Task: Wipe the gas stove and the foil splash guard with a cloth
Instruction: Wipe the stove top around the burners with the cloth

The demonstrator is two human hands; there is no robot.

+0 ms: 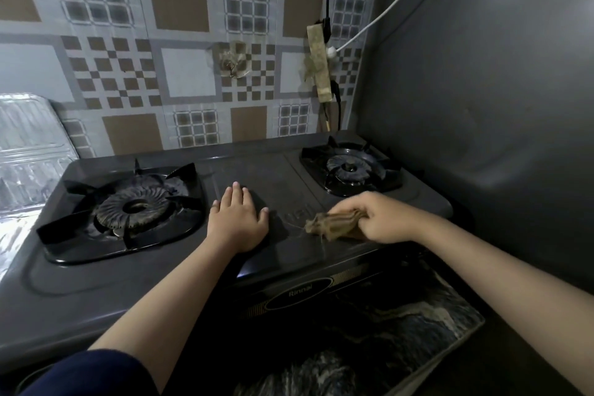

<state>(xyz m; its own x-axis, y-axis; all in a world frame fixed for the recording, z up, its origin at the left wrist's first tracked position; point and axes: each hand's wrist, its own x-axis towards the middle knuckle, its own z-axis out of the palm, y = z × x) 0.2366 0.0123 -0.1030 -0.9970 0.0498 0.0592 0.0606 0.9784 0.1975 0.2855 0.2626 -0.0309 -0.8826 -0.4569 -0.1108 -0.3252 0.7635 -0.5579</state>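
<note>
Cloth (332, 226), brown and bunched into a wad, lies on the gas stove (257, 177) top near its front edge, between the two burners and a little right of centre; the right hand (382, 219) grips it with fingers curled round the wad, probably so a firm pad meets the metal for scrubbing. Just to its left, the left hand (238, 220) rests flat on the stove top, fingers straight and slightly spread, which looks like bracing to keep the stove from sliding under the wiping pressure. The left burner (136, 207) sits near that hand, the right burner (348, 167) farther back on the right. At the far left, beside the stove, stands the foil splash guard (32, 151), crinkled and shiny, well apart from both hands. Judging by this, the stove top is being wiped and the guard is not yet reached.
</note>
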